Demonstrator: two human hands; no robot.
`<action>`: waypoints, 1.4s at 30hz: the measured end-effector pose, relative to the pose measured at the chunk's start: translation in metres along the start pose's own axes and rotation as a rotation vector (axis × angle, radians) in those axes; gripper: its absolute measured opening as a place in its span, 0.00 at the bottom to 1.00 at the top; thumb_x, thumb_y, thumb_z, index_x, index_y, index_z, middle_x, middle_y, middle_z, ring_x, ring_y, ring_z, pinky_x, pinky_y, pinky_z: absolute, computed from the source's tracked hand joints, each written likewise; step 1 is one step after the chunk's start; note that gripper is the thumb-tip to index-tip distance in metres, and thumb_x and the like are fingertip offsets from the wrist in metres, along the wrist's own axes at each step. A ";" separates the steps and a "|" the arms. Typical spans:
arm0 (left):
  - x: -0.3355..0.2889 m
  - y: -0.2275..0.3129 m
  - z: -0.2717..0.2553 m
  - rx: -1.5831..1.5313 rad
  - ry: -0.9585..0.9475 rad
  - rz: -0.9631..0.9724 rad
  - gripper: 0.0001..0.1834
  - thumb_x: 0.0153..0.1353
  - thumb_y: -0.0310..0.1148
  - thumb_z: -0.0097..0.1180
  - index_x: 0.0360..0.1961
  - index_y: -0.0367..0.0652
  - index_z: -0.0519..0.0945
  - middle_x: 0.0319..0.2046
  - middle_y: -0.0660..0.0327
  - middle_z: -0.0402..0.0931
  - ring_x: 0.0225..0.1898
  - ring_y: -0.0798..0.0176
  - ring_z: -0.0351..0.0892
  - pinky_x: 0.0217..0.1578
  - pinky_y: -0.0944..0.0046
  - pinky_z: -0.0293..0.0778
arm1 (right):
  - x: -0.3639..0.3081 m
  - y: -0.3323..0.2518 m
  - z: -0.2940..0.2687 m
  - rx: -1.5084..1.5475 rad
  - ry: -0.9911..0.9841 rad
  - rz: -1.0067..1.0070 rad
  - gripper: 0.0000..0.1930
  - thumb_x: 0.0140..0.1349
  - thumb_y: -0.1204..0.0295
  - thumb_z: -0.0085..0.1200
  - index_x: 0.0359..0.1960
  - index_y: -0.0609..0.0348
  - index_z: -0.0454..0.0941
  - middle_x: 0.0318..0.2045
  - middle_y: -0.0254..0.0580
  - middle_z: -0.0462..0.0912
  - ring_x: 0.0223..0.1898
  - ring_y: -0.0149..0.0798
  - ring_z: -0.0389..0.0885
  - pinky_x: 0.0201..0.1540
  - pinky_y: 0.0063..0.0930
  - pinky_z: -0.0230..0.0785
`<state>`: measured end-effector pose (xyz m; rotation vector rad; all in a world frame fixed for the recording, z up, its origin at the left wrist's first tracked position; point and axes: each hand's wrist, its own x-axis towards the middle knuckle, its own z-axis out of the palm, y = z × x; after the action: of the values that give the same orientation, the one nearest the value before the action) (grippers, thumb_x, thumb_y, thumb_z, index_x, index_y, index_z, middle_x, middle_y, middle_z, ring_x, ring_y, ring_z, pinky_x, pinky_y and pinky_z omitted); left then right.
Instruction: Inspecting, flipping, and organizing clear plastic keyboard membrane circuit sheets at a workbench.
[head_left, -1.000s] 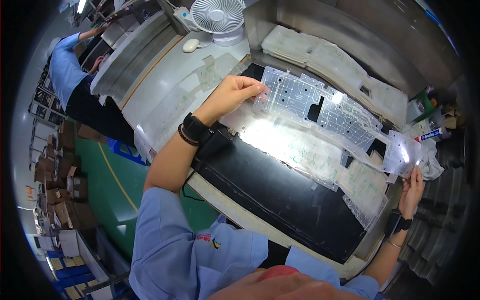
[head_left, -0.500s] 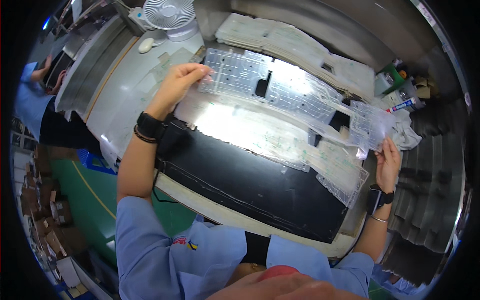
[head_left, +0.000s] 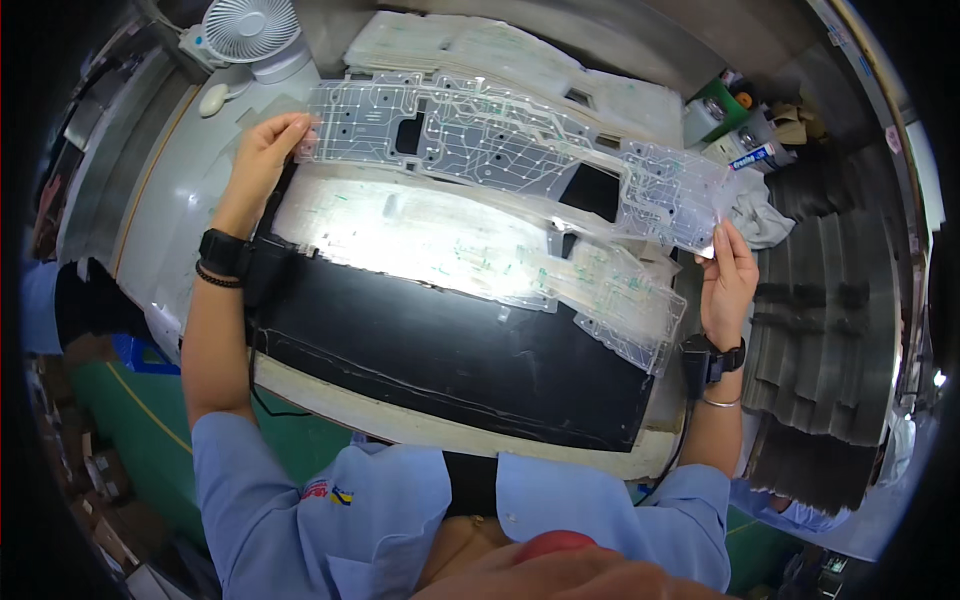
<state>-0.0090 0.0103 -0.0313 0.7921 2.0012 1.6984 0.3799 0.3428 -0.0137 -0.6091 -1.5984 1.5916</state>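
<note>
Between my two hands a long clear film sheet with silver circuit traces [head_left: 490, 150] and a few cut-out windows is stretched out. Its left end is pinched in my left hand [head_left: 262, 155], thumb against fingers. The lower right corner sits between the thumb and fingers of my right hand [head_left: 730, 280]. Below the raised sheet, a stack of similar clear sheets [head_left: 390, 235] with green marks lies on a black mat [head_left: 450, 360]. Glare whitens part of that stack.
Another pile of sheets [head_left: 480, 50] lies at the back. A white fan [head_left: 252, 30] and a mouse [head_left: 213, 99] stand far left. At the right are a green bin [head_left: 712, 110], a tube box [head_left: 752, 156], a white cloth [head_left: 762, 212] and dark ridged metal [head_left: 810, 330].
The view has shifted, so the bench sits further left in it. The sheet has tilted, and its traces show more clearly with less glare. Both hands keep their pinch.
</note>
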 end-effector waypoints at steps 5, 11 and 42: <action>0.004 -0.001 0.000 0.011 0.102 0.057 0.12 0.60 0.34 0.47 0.38 0.37 0.77 0.27 0.70 0.72 0.28 0.78 0.67 0.32 0.79 0.63 | -0.009 -0.008 0.007 0.081 -0.029 0.087 0.14 0.60 0.75 0.45 0.48 0.67 0.69 0.35 0.37 0.77 0.29 0.23 0.72 0.31 0.16 0.66; 0.017 -0.021 -0.028 0.035 0.141 0.044 0.12 0.61 0.35 0.47 0.38 0.38 0.76 0.28 0.73 0.71 0.28 0.82 0.65 0.30 0.81 0.60 | -0.016 -0.001 0.025 -0.028 -0.153 0.179 0.14 0.60 0.75 0.46 0.48 0.66 0.70 0.30 0.32 0.75 0.28 0.22 0.71 0.33 0.15 0.66; 0.017 -0.024 -0.036 0.150 0.174 0.024 0.14 0.60 0.36 0.48 0.41 0.36 0.75 0.30 0.69 0.73 0.30 0.79 0.69 0.32 0.80 0.64 | -0.017 0.005 0.022 -0.227 -0.185 0.105 0.17 0.56 0.74 0.51 0.48 0.68 0.70 0.32 0.33 0.77 0.31 0.21 0.69 0.37 0.14 0.62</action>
<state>-0.0490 -0.0084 -0.0471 0.7420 2.2666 1.6977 0.3709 0.3166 -0.0201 -0.6912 -1.9312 1.5927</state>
